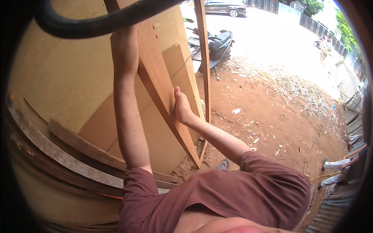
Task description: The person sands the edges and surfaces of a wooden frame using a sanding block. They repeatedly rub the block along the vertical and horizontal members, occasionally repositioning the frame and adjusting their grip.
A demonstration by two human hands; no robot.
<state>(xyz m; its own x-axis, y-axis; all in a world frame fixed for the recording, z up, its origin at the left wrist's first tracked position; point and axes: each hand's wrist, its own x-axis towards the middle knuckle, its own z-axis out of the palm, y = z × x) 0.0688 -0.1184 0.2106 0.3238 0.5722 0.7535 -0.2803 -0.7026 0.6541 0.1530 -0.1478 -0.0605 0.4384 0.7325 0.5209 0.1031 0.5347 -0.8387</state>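
Note:
A long reddish-brown wooden plank [160, 78] stands tilted before me, its lower end near the dirt floor. My left hand [125, 39] grips it high up. Two fingertips show past the plank's right edge, while a dark ribbed cable in front covers part of this hand. Lower down, my right hand [182, 107] holds the right side of the plank with its thumb pointing up; its other fingers are hidden. Close to the right stands a slim wooden post [205, 72], and a thin wooden strip [203, 150] meets the plank's foot.
Large plywood sheets [58, 58] lean behind the plank. Old boards [84, 145] lie stacked at left. A parked scooter [220, 43] stands beyond the post. Wood scraps litter the dirt ground [247, 99]. Another person's legs [335, 171] show at right, near corrugated metal sheets [335, 209].

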